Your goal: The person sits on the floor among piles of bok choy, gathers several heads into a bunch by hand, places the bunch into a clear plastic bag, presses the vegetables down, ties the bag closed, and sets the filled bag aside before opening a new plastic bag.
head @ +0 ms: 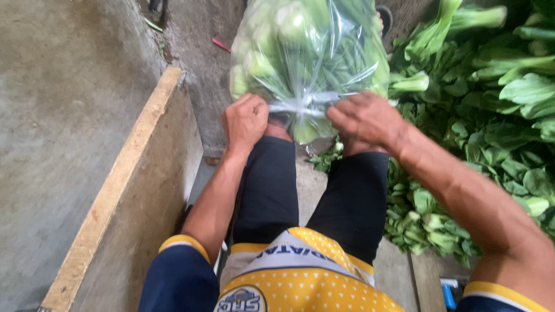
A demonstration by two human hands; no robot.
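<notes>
Clear plastic bag [309,52] full of pale green leafy vegetables sits at about 12 o'clock from the person's knees, just past them. Its neck is pinched tight, and a thin whitish plastic tie [303,105] goes around that neck.

The left hand [245,121] is at 9 o'clock from the knot. Its fingers are curled shut into a fist, and it seems to hold one end of the tie, though the end itself is hidden inside the fist. The right hand [365,120] is at 3 o'clock from the knot. Its fingers are bent and closed too, pinching the other end of the tie close to the neck.

A big heap of loose green leafy vegetables [491,115] lies at 2 o'clock, near the right arm. A long wooden board [115,190] stands on its edge at 8 o'clock, on the grey concrete floor [52,115].

What could go wrong? I think the thin tie could snap if both hands pull too hard. The tie could also slip off the neck if one hand lets go, and then the bag would open and leaves could fall out. A hard pull could tear the thin plastic too.
</notes>
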